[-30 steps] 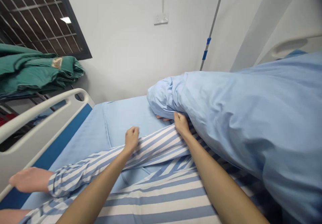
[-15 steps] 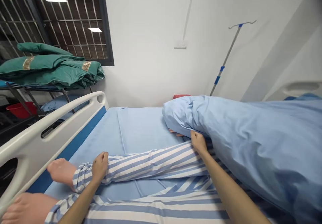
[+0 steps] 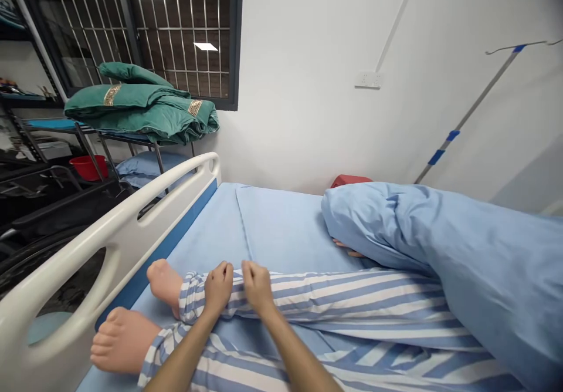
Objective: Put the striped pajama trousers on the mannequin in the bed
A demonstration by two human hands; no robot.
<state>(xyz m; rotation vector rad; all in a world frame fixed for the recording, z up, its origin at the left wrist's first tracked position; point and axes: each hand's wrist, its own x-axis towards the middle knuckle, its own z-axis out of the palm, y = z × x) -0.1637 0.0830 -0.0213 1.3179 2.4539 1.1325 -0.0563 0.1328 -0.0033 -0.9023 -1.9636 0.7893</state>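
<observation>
Blue-and-white striped trousers cover two legs stretched out on the bed. Bare feet stick out of the cuffs at the left. My left hand is closed on the trouser fabric at the far leg's shin, just above the cuff. A short gap to its right, my right hand is also closed on the cloth of that leg, slightly blurred. A light blue quilt is folded back over the upper legs and body, and fingertips of the lying figure show under its edge.
A cream bed end board rises beyond the feet. Blue sheet covers the mattress. Green folded bedding lies on a rack by the barred window. An IV pole and a red object stand beyond the bed.
My right hand has come away from the quilt's edge at the thigh and moved left, close to my left hand. The view has turned left. The left hand stays on the shin.
</observation>
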